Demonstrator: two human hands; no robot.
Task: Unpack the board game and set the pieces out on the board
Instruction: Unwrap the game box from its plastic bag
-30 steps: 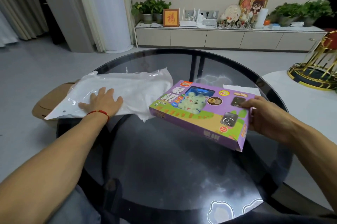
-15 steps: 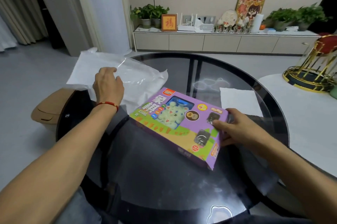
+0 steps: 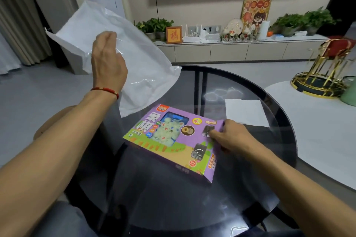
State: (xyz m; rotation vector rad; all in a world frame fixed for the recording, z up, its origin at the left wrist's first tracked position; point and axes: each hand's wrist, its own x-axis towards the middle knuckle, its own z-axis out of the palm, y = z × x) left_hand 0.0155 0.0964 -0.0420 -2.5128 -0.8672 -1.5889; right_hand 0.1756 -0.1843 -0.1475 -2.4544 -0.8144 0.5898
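A purple board game box (image 3: 173, 140) with a clear window showing pale round pieces lies flat in the middle of the round dark glass table (image 3: 192, 198). My right hand (image 3: 229, 136) grips its right end, thumb on the lid. My left hand (image 3: 107, 61) holds a white plastic bag (image 3: 138, 63) up in the air, above and left of the box, clear of the table. The bag hangs limp and looks empty.
A white sheet of paper (image 3: 244, 111) lies on the glass behind the box. A white table (image 3: 317, 130) with a gold wire stand (image 3: 323, 75) adjoins on the right. A tan seat (image 3: 50, 123) sits at the left rim. A TV cabinet runs along the far wall.
My left hand has lifted the white bag off the table and up to the left. My right hand has drawn the box toward me and set it flat on the glass.
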